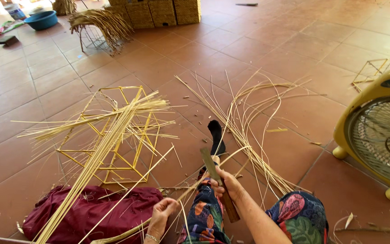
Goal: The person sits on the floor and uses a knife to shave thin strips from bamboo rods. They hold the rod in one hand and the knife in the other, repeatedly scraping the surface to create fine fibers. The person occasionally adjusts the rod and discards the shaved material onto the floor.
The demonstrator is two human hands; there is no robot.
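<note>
Pale cane strip [183,192] ran taut across the lap: the left hand [162,213] pinched its near end, while the right hand [228,184] clenched a knife [219,183], blade seemingly laid against it for splitting, above the tiled floor [267,49].

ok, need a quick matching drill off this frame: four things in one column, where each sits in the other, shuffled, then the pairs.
Things:
1. fan
2. basin
3. cloth
4. knife

Places:
A. far top left, on the tiled floor
B. in the right hand
C. right edge of the view
D. bottom left, under the bundle of strips

Pairs: 1-C, 2-A, 3-D, 4-B
</note>
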